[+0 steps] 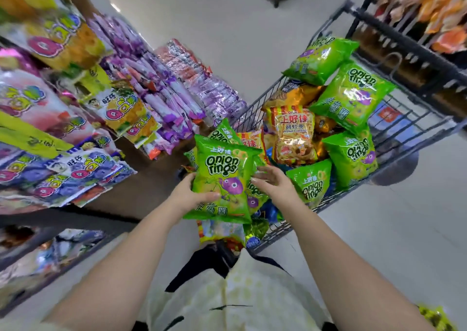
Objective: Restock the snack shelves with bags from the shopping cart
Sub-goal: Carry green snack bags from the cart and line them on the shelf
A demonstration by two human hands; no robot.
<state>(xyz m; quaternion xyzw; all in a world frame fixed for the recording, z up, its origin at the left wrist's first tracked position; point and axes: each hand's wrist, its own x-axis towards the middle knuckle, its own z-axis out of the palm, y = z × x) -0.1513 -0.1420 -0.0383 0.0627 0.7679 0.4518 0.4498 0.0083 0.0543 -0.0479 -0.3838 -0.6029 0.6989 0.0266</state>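
LEFT HAND (188, 194): grips the left edge of an onion rings bag (222, 169), thumb across its front | RIGHT HAND (274, 184): fingers loosely extended, tips at the bag's right edge | BAG: held upright above the near end of the shopping cart (252, 113) | CART: filled with snack bags | SNACK SHELVES (63, 217): left of the cart, stocked

A single camera rides on the person's head, tipped steeply down and forward. The left hand (191, 194) and right hand (273, 182) fall near mid-frame, close beneath it. The shopping cart (252, 118) lies just beyond them. The snack shelves (63, 219) to their left are bent and smeared, probably by the wide lens.
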